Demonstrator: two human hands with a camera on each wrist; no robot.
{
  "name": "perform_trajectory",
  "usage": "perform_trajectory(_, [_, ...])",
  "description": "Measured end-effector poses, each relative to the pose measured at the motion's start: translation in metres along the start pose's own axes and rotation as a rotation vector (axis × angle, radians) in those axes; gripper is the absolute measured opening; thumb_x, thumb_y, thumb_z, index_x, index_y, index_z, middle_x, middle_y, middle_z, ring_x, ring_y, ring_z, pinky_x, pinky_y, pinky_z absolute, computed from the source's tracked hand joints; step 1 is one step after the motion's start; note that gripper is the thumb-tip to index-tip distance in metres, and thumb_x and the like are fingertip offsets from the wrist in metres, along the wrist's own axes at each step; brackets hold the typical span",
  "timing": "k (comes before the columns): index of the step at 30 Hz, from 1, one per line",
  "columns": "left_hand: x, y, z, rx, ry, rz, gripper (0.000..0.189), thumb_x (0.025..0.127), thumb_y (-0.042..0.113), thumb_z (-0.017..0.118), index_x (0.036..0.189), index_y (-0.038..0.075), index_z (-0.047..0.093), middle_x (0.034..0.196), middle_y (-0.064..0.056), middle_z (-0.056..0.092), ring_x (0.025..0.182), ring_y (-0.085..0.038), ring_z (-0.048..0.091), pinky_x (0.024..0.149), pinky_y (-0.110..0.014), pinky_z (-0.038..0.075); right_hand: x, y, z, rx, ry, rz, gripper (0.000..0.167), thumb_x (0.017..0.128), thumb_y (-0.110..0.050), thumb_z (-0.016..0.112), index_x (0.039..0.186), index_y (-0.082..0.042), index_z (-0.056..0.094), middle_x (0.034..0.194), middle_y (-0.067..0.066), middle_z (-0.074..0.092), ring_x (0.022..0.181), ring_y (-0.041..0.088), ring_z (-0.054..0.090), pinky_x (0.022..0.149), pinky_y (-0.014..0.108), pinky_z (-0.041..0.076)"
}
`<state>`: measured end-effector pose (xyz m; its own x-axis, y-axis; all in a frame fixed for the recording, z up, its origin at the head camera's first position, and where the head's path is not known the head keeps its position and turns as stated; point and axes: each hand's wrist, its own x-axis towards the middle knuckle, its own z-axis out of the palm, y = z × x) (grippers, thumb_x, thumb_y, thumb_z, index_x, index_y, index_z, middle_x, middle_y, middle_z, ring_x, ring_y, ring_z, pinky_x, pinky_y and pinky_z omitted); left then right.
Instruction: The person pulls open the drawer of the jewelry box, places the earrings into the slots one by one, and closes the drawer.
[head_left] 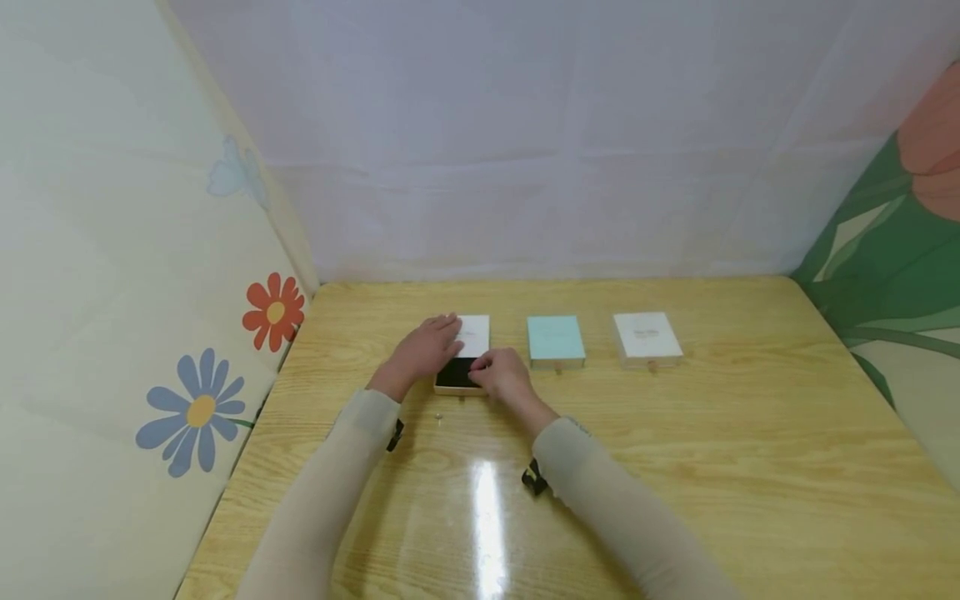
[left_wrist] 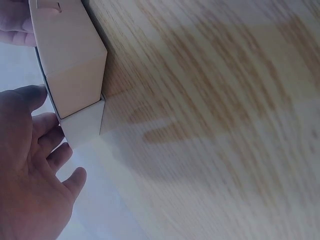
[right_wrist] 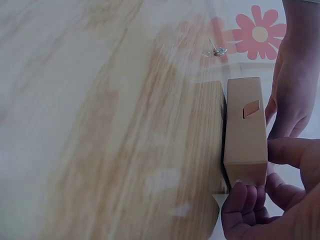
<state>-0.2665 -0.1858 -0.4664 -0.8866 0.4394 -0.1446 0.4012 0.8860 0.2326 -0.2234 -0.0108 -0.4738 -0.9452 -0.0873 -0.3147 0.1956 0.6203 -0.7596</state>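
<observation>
A white drawer-style gift box (head_left: 474, 336) stands on the table with its drawer pulled out toward me, showing black lining (head_left: 453, 373). My left hand (head_left: 426, 348) rests on the left part of its lid, fingers spread. At the drawer's right side is my right hand (head_left: 507, 377); its thumb and index finger meet over the lining, and its other fingers curl against the drawer wall (right_wrist: 248, 172). Whether anything is between those fingertips is hidden. A small shiny earring stud (right_wrist: 216, 51) lies on the table in front of the drawer.
To the right stand a closed mint-green gift box (head_left: 555, 337) and another closed white box (head_left: 647, 335), each with a small pull tab. The wood-grain table (head_left: 720, 450) meets a pale cloth backdrop (head_left: 555, 167) behind and a flowered cloth (head_left: 97, 292) on the left.
</observation>
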Motion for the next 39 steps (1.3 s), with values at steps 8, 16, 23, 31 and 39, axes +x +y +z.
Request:
perform_trajectory(8, [0.0, 0.0, 0.0, 0.0, -0.006, -0.001, 0.059, 0.111, 0.037, 0.037, 0.16, 0.005, 0.026, 0.167, -0.011, 0.024, 0.154, -0.031, 0.02, 0.127, -0.044, 0.017, 0.0, 0.001, 0.002, 0.042, 0.011, 0.022, 0.011, 0.093, -0.015, 0.074, 0.103, -0.01, 0.077, 0.105, 0.008, 0.072, 0.057, 0.011, 0.059, 0.049, 0.021, 0.048])
perform_trajectory(16, [-0.001, 0.001, -0.001, 0.007, 0.001, 0.002, 0.058, 0.111, 0.036, 0.038, 0.159, 0.005, 0.028, 0.166, -0.012, 0.025, 0.154, -0.032, 0.021, 0.127, -0.045, 0.019, 0.0, 0.002, 0.004, 0.028, 0.038, -0.003, 0.009, 0.092, -0.016, 0.076, 0.1, -0.01, 0.077, 0.103, 0.008, 0.073, 0.06, 0.012, 0.06, 0.052, 0.022, 0.049])
perform_trajectory(23, [-0.001, 0.001, -0.001, 0.006, -0.004, -0.006, 0.058, 0.111, 0.036, 0.037, 0.159, 0.005, 0.027, 0.166, -0.011, 0.024, 0.154, -0.032, 0.021, 0.127, -0.045, 0.018, -0.002, 0.003, 0.004, -0.004, 0.076, -0.036, 0.005, 0.091, -0.016, 0.076, 0.091, -0.011, 0.078, 0.098, 0.005, 0.073, 0.081, 0.019, 0.064, 0.072, 0.031, 0.054])
perform_trajectory(31, [0.0, 0.002, 0.0, 0.003, 0.001, 0.001, 0.058, 0.111, 0.036, 0.038, 0.159, 0.005, 0.028, 0.166, -0.011, 0.025, 0.154, -0.032, 0.021, 0.127, -0.045, 0.019, -0.002, 0.004, 0.005, -0.055, 0.101, -0.061, 0.004, 0.09, -0.017, 0.076, 0.09, -0.013, 0.077, 0.099, 0.004, 0.073, 0.092, 0.021, 0.064, 0.084, 0.037, 0.055])
perform_trajectory(39, [-0.001, 0.0, 0.002, 0.008, 0.014, 0.003, 0.058, 0.111, 0.035, 0.038, 0.159, 0.004, 0.029, 0.166, -0.012, 0.026, 0.154, -0.032, 0.022, 0.127, -0.045, 0.019, -0.018, -0.003, 0.0, -0.017, 0.094, -0.109, 0.009, 0.094, -0.021, 0.072, 0.097, -0.012, 0.075, 0.094, 0.002, 0.07, 0.081, 0.018, 0.062, 0.071, 0.033, 0.054])
